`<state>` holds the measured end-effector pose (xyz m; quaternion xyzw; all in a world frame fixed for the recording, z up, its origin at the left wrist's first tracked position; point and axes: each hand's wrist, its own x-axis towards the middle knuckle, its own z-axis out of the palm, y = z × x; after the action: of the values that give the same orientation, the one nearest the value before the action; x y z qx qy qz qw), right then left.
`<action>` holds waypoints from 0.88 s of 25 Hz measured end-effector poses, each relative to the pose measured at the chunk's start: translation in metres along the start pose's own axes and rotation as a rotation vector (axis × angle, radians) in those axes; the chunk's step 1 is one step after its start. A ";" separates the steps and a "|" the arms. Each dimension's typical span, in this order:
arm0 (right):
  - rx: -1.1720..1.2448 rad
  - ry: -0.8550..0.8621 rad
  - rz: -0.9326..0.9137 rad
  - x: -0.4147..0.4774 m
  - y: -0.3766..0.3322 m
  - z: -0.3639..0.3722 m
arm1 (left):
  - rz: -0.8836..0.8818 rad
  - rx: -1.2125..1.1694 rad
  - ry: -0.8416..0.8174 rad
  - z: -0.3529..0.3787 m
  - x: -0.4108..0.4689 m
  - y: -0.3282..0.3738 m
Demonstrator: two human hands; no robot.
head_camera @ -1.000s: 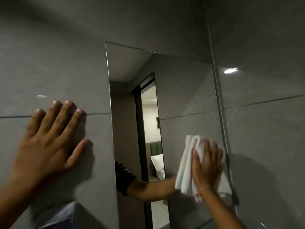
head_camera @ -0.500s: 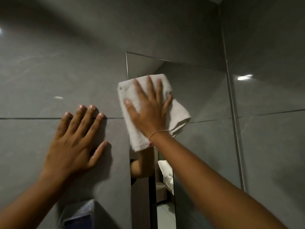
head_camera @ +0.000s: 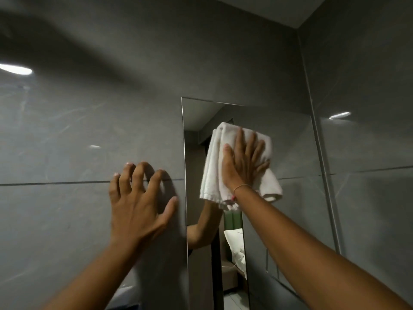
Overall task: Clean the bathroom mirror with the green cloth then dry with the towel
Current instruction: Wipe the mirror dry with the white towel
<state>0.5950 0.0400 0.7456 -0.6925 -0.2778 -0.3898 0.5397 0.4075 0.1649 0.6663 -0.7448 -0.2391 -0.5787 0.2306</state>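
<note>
Both of your hands are raised against the wall surface. Your right hand (head_camera: 243, 162) lies flat on the white towel (head_camera: 214, 166), palm toward the glass, with its fingers (head_camera: 251, 142) extended and slightly spread; it presses the cloth rather than clamping it. The thumb points up along the left side of the hand. A thin bracelet (head_camera: 242, 186) circles the right wrist.

The towel is folded into several layers and sits on the upper part of the mirror (head_camera: 290, 148), just right of the mirror's left edge and a little below its top edge. Bunched folds hang below the heel of your hand, at both the left and the right lower corners of the cloth.

Your left hand (head_camera: 138, 204) is on the grey tiled wall (head_camera: 78, 130), just left of the mirror's left edge. Its fingers are spread apart and bent at the knuckles, fingertips touching the tile near a horizontal grout line (head_camera: 55, 183); the thumb reaches toward the mirror edge. This hand holds nothing.

The mirror is a tall rectangular panel set flush in the tiles, running to a corner strip on its right side. Its reflection shows your right forearm beneath the towel, a dark doorway, and a room beyond with a white pillow (head_camera: 234, 242) and a green panel (head_camera: 232, 220). Bright light spots reflect on the tiles at the far left and upper right
</note>
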 end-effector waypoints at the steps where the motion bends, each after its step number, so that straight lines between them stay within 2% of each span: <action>1: 0.021 -0.054 -0.017 -0.015 -0.010 0.001 | -0.072 -0.073 -0.010 -0.002 0.004 0.014; 8: 0.261 -0.419 -0.256 -0.081 -0.061 -0.003 | -0.359 -0.311 0.006 -0.020 0.019 0.046; 10: 0.226 -0.407 -0.327 -0.077 -0.044 -0.007 | -0.439 -0.456 -0.018 -0.026 0.023 0.051; 12: 0.120 -0.286 -0.402 -0.079 -0.020 -0.008 | -0.495 -0.664 -0.033 -0.038 0.021 0.058; 13: 0.105 -0.233 -0.379 -0.083 -0.009 -0.010 | -0.509 -0.731 -0.040 -0.047 0.017 0.061; 15: 0.226 -0.203 -0.204 -0.098 0.001 -0.019 | -0.488 -0.784 -0.043 -0.065 0.008 0.061; 18: 0.557 -0.293 0.055 -0.129 -0.005 -0.039 | -0.491 -0.882 -0.077 -0.091 -0.013 0.046; 22: 0.841 -0.509 0.350 -0.201 -0.012 -0.070 | -0.711 -1.063 -0.156 -0.124 -0.086 0.014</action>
<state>0.4594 -0.0165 0.5914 -0.5250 -0.4127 0.0323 0.7436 0.3048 0.0696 0.6097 -0.6726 -0.1683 -0.6035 -0.3939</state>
